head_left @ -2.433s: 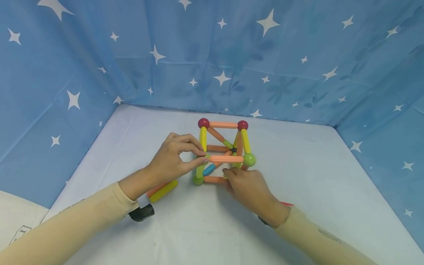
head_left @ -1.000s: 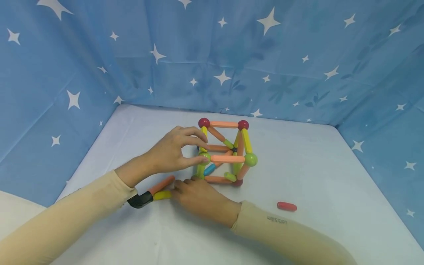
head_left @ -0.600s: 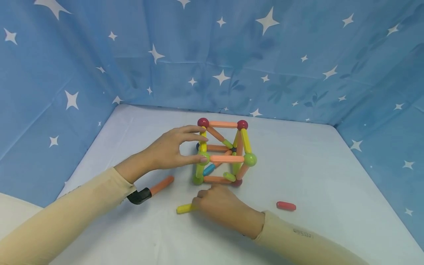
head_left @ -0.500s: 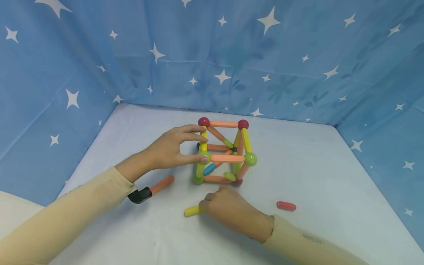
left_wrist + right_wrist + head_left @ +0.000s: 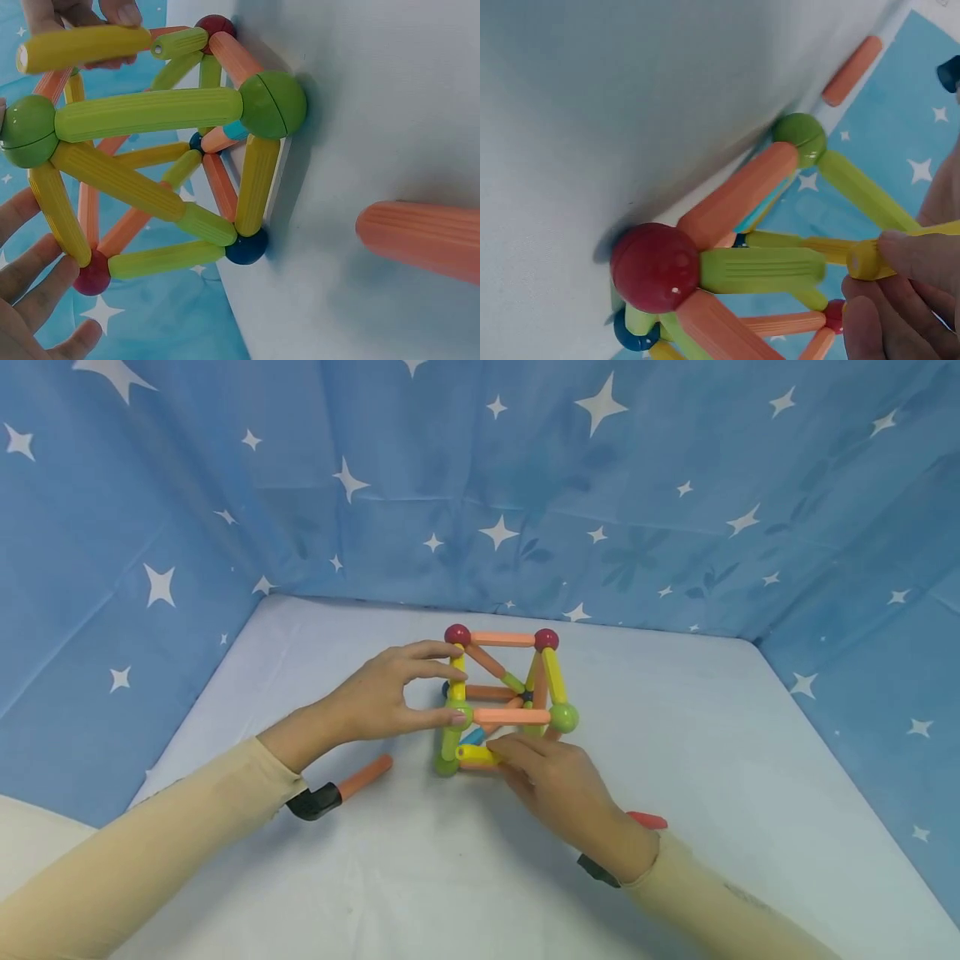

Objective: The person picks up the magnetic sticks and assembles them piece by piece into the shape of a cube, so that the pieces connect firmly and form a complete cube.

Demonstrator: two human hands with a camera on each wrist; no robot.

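Observation:
A cube-like frame of coloured magnetic rods and balls (image 5: 512, 717) stands on the white table. My left hand (image 5: 367, 697) rests against its left side, thumb on the green ball (image 5: 459, 717), the fingers fairly straight and spread along a yellow upright rod (image 5: 58, 217). My right hand (image 5: 555, 777) pinches a loose yellow magnetic rod (image 5: 476, 753) in front of the frame's lower part. In the right wrist view, that rod's end is close to the free end of a short light green rod (image 5: 780, 270) that juts from a dark red ball (image 5: 656, 266); whether they touch I cannot tell.
An orange rod (image 5: 366, 777) lies on the table to the left, beside a black device (image 5: 313, 802) at the left wrist. A red rod (image 5: 648, 820) lies at the right, partly behind the right forearm. Blue star-patterned cloth (image 5: 480, 485) hangs behind and along the sides.
My right hand moved left from the frame, picked up the yellow rod beside the orange one, and brought it back right and up to the frame's front. The left hand stayed on the frame.

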